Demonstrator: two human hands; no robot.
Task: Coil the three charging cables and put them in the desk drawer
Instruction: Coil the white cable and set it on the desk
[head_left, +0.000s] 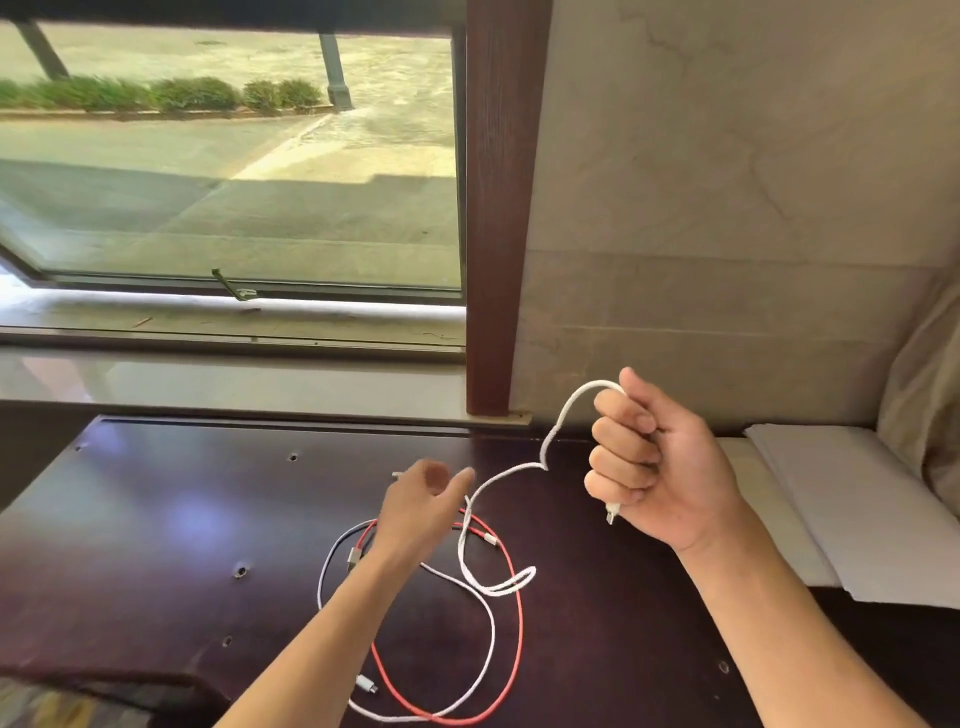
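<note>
White cable (511, 470) gripped in the closed right hand (654, 462); open left hand (421, 499) reaches.
Feed even loops, lifting it off the red cable (519, 623) mid-desk (156, 519).

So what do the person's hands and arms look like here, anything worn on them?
Both forearms are bare right to the bottom edge of the view, with no sleeves showing. The left hand and right hand wear no gloves, and no rings, watch or bracelet can be seen. The left hand is slightly motion-blurred.

White cable (511, 470) lifted at one end; red cable (519, 613) and another white cable (488, 634) sprawl uncoiled.
</note>
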